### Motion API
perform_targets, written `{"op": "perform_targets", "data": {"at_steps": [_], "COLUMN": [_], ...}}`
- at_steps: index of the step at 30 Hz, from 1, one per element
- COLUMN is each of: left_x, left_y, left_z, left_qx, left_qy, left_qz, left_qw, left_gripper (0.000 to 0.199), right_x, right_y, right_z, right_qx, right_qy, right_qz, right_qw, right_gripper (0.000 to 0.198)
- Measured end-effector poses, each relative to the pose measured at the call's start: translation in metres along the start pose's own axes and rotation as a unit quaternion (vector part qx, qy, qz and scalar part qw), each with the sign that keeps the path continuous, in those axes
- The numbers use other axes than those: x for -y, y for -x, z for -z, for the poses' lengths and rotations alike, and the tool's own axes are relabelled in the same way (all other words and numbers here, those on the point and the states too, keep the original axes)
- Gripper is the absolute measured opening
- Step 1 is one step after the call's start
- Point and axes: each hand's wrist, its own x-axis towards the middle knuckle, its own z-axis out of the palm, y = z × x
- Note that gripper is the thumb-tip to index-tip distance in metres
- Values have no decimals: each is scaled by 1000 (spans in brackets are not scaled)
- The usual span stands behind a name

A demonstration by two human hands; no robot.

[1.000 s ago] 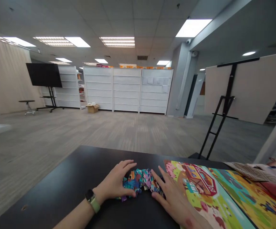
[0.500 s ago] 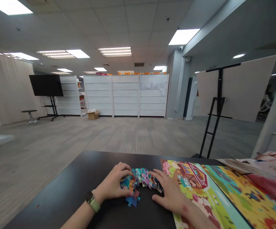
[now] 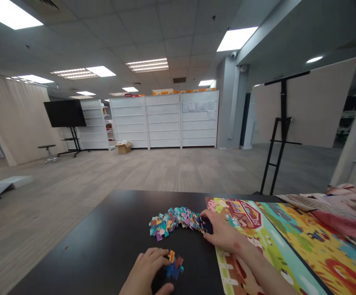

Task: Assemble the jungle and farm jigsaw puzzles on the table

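A curved row of overlapping jigsaw puzzle pieces (image 3: 178, 217) lies on the black table (image 3: 110, 233). At its right end, my right hand (image 3: 221, 231) curls its thumb and fingers around dark puzzle pieces (image 3: 206, 224). My left hand (image 3: 145, 270) is lower, nearer to me, with thumb and fingers apart. Its fingertips touch or nearly touch a few loose puzzle pieces (image 3: 174, 266), blue, orange and reddish, which lie apart from the row. Part of the left palm is cut off by the bottom edge.
Right of the row lies a colourful farm picture board (image 3: 267, 241), partly under my right forearm. A yellow animal board (image 3: 328, 241) adjoins it, with bunched cloth (image 3: 344, 213) at its far side. Beyond the table stands an easel-like board stand (image 3: 276, 155).
My left hand has left the row's left end and come down towards me beside the loose pieces. The row's left end is now uncovered. My right hand has closed in around the right end.
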Motion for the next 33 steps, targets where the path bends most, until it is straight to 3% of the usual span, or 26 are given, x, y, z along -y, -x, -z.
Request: {"op": "perform_targets", "data": {"at_steps": [3,6,11,14,17,21,25,33], "left_x": [-4,-12,-26,-30,-27,-21,-25,-34], "left_y": [5,3,3,7,8,9,8,11], "left_z": [3,11,19,20,17,14,17,17], "left_qx": [-42,-11,-11,-45,-57,-67,-73,-73], "left_qy": [4,6,57,104,127,114,93,83], "left_qz": [11,-6,22,44,36,14,6,-13], "left_qw": [999,1000,998,993,990,991,993,994], "left_gripper": [40,45,27,14,16,18,13,16], "right_x": [-2,2,4,-7,-25,-43,-46,-36], "right_y": [-1,-2,-1,-4,-10,-18,-19,-13], "right_z": [6,13,15,16,19,21,14,10], "right_qx": [8,11,30,40,22,-13,5,34], "right_qy": [-13,-33,-72,-117,-178,-261,-316,-296], "right_qz": [-2,-3,-10,-18,-37,-64,-80,-57], "right_qw": [1000,999,997,992,983,963,945,953], "right_gripper": [43,41,41,45,44,40,33,30]}}
